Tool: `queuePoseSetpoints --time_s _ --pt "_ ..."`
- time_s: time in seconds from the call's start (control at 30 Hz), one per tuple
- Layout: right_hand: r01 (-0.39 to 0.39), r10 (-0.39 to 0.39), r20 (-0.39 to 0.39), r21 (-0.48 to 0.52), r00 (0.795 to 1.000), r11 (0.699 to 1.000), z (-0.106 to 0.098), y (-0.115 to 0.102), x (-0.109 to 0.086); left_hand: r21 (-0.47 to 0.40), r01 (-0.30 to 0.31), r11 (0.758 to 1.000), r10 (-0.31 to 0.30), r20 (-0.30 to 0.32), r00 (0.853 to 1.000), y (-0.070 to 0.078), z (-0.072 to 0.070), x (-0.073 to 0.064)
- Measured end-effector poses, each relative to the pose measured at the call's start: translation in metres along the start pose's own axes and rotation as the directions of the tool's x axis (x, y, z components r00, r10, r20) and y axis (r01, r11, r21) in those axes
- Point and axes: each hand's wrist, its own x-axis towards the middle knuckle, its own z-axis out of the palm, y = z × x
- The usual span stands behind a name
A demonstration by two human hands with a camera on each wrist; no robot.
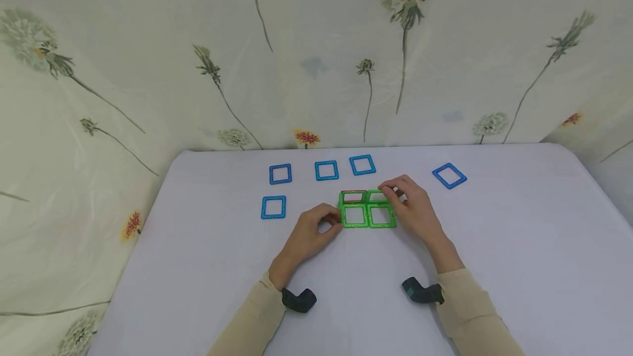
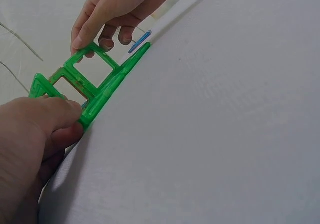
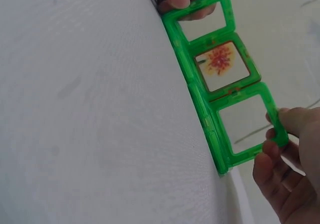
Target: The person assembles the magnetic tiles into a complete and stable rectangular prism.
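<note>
Two green square magnetic tiles lie flat side by side on the table; one is the left flat tile (image 1: 355,227). Along their far edge stand a red-and-green tile (image 3: 252,66) and a green tile (image 3: 272,106). Another green tile (image 3: 229,14) stands at the left end. My left hand (image 1: 314,229) pinches that left-end tile between thumb and fingers. With thumb and fingertips, my right hand (image 1: 412,210) grips the upper outer corner of the right upright tile. Fingers partly cover both held tiles.
Several blue square tiles lie apart on the white table (image 1: 198,268), among them one at the left (image 1: 273,217) and one at the far right (image 1: 449,185). A flowered cloth (image 1: 316,98) hangs behind. Black devices sit on the left wrist (image 1: 300,301) and right wrist (image 1: 422,291).
</note>
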Motion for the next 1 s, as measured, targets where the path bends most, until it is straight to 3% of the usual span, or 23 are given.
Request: queuePoseSetpoints --time_s 0.27,0.4,0.57,0.77,1.0 --pt "-0.011 0.011 0.012 -0.004 1.0 1.0 -0.002 0.0 0.0 0.009 0.003 1.0 -0.003 -0.011 1.0 0.001 0.001 0.0" --pt "-0.042 0.042 0.008 0.042 0.999 0.998 -0.008 0.006 -0.001 0.006 0.005 1.0 -0.004 -0.01 1.0 0.0 0.001 0.0" --pt "-0.121 0.127 -0.053 0.115 0.99 0.986 -0.022 0.023 -0.001 0.001 -0.002 1.0 0.002 -0.002 1.0 -0.001 0.002 0.0" --pt "-0.17 0.179 -0.142 0.073 0.974 0.983 -0.041 0.039 -0.003 0.007 -0.006 1.0 0.006 -0.003 1.0 0.0 0.003 0.0" --pt "-0.15 0.154 -0.194 0.035 0.969 0.988 -0.049 0.049 -0.004 0.015 -0.011 1.0 0.011 -0.011 1.0 -0.001 0.002 0.0"
